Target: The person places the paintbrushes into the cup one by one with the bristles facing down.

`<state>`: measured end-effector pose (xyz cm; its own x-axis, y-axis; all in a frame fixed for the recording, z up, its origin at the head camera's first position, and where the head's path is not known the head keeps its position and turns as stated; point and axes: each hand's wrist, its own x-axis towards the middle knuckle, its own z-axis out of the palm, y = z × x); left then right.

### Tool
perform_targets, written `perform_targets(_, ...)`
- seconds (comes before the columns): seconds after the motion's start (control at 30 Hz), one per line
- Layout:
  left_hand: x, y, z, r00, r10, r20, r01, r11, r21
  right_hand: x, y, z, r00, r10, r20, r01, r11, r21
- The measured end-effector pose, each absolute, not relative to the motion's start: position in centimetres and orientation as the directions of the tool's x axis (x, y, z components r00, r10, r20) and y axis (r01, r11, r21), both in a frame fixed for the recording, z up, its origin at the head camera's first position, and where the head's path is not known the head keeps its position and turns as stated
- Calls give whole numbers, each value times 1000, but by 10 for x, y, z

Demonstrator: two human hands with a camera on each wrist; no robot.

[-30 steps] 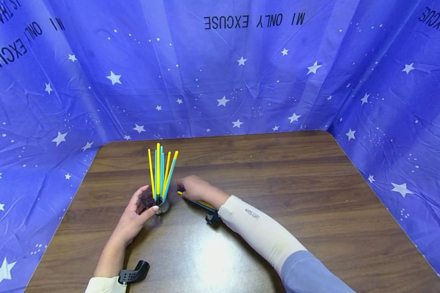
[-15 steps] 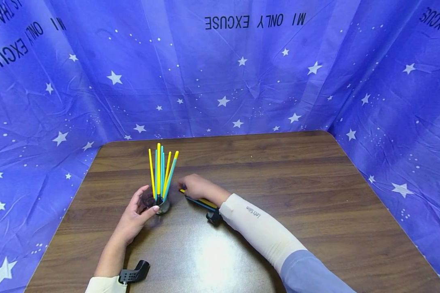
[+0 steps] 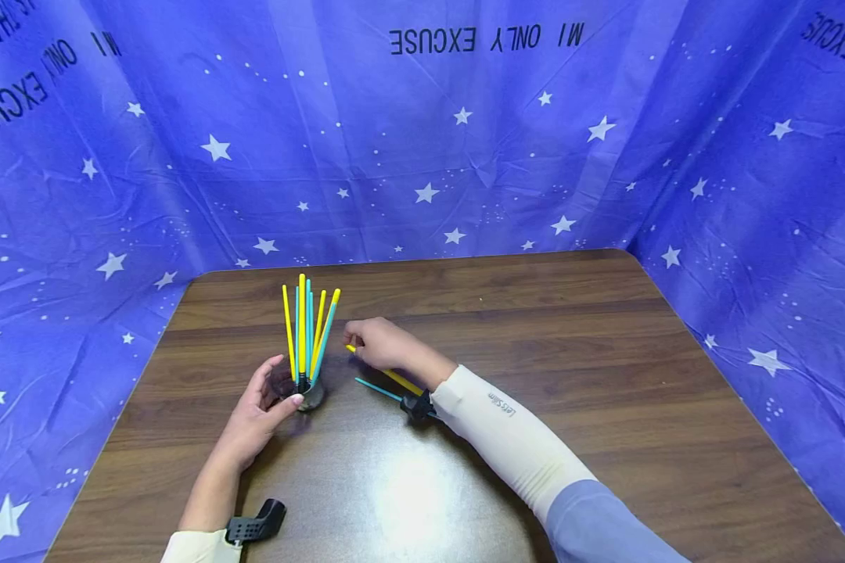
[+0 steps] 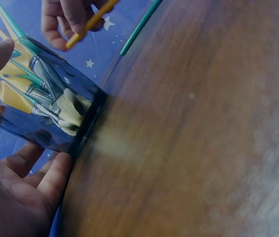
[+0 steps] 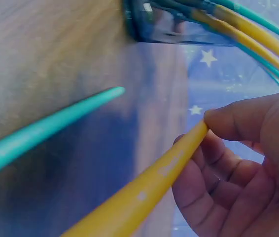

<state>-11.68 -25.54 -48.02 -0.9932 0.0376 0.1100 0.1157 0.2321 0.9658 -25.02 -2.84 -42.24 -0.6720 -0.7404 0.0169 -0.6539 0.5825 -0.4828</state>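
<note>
A clear glass (image 3: pixel 314 397) stands on the left half of the table, and my left hand (image 3: pixel 249 422) holds it, thumb on one side and fingers round the other. Several yellow- and teal-handled paintbrushes (image 3: pixel 302 328) stand in it, bristles (image 4: pixel 71 108) down. To the right, my right hand (image 3: pixel 383 344) pinches the thin end of a yellow paintbrush (image 5: pixel 144 190) between thumb and fingers. Its handle slants back under the wrist; its bristle end is hidden. A teal paintbrush (image 3: pixel 376 388) lies on the table below that hand, partly covered by the wrist camera.
The brown wooden table (image 3: pixel 535 336) ends at a purple star-printed curtain (image 3: pixel 422 141) at the back and sides. Black cameras sit on the left wrist (image 3: pixel 257 522) and the right wrist (image 3: pixel 417 407).
My right hand has risen slightly away from the table with the yellow paintbrush, parting it from the teal one. My left hand and the glass have stayed in place.
</note>
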Motion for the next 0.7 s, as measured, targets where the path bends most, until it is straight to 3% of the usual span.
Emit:
perform_targets(0.2,-117,-257,-481,-992,41,116,123,238,964,-251,-21,-406,-677,-731,82,-645,536,-544)
perform_targets(0.43,-117,-257,-481,-992,43,115,122,245,962,-252,-9,-389,-722,-682,119,-586,510,-630)
perform_targets(0.7,-117,-257,-480,-993,40,108,114,246,963,-252,3,-373,-773,-584,248,-559,441,-702)
